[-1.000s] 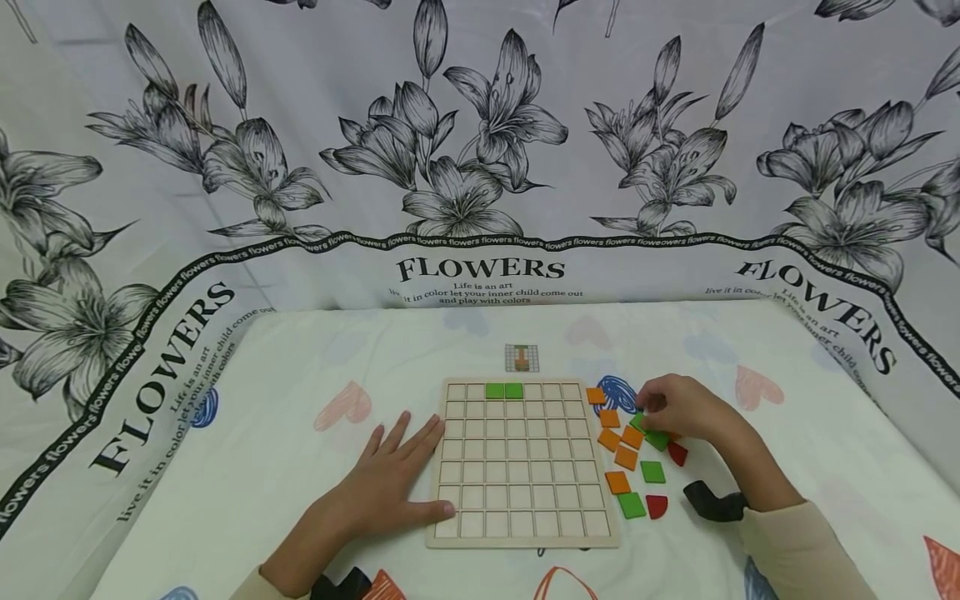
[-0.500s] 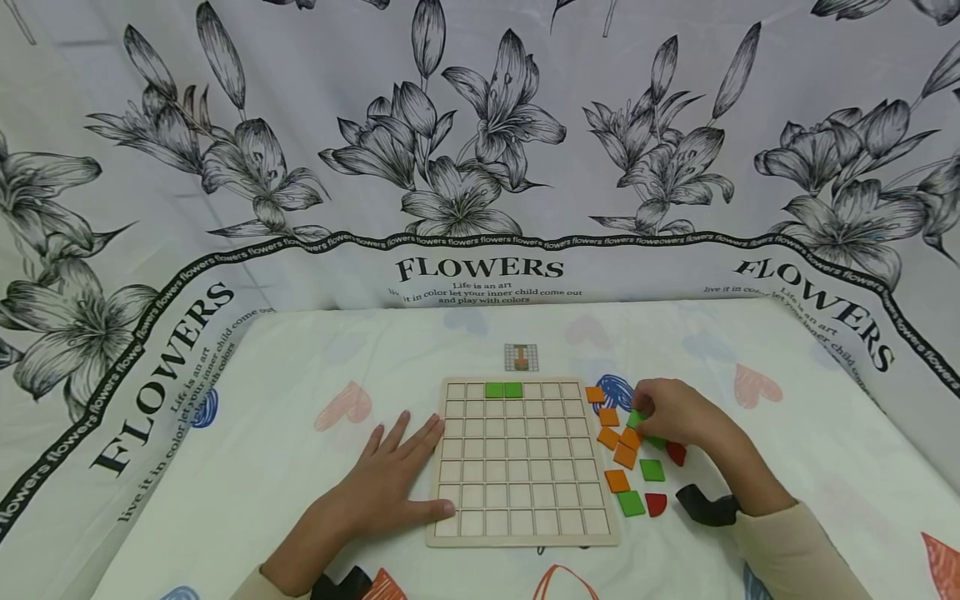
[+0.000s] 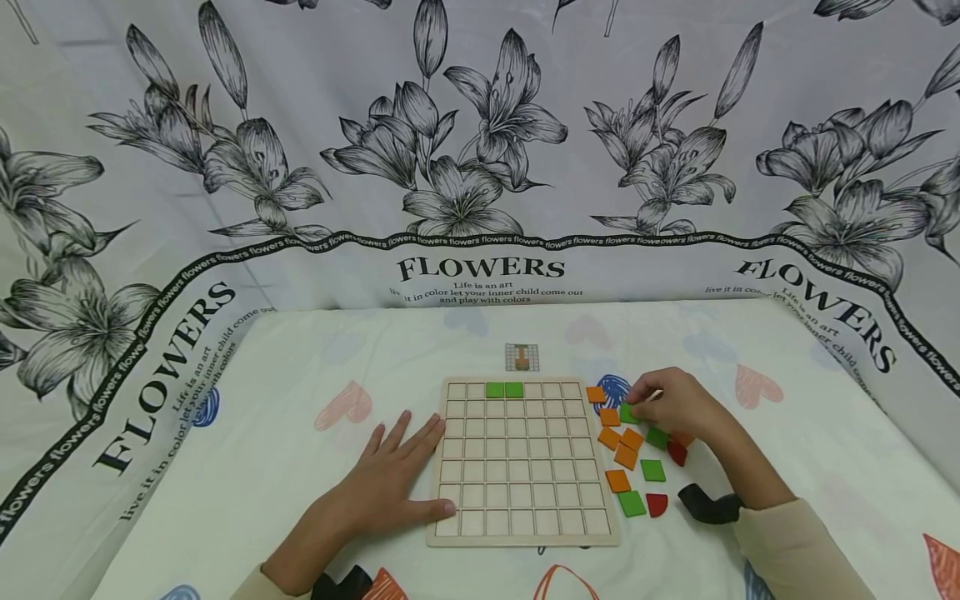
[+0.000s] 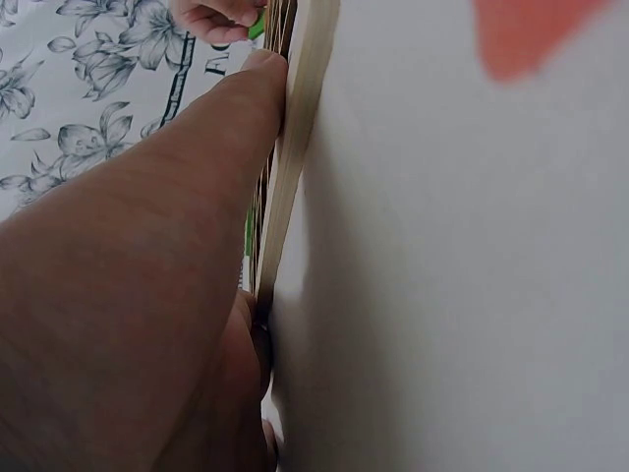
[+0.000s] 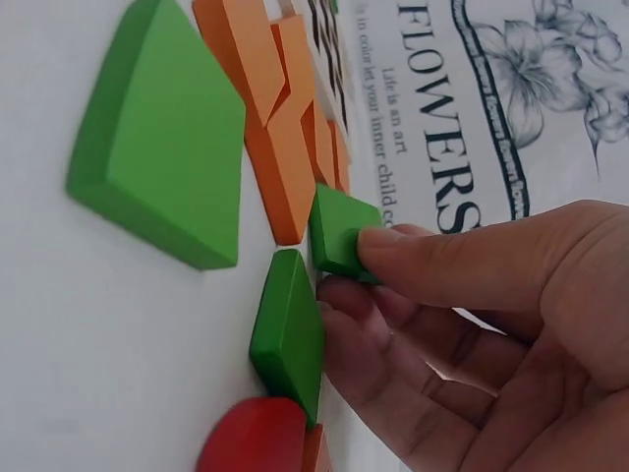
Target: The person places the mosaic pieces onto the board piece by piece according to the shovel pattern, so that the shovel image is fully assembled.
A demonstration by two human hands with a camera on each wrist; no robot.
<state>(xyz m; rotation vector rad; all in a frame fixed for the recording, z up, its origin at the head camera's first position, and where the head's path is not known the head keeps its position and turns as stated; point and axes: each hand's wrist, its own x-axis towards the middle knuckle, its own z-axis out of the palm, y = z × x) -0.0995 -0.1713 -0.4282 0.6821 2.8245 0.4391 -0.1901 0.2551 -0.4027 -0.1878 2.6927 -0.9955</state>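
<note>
By the right edge of the pale wooden grid board (image 3: pixel 525 542): green square tile (image 5: pixel 339 231) pinched in right hand (image 3: pixel 678 406).
Tile smooth, thick-sided. Board's far row holds two seated green tiles (image 3: pixel 495 390). Left hand (image 3: pixel 382 492) splayed at left edge.

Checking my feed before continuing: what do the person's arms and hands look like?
The left hand and right hand are ungloved. The right sleeve and left sleeve are plain beige. A curved black piece shows beside the right sleeve, another black piece beside the left.
</note>
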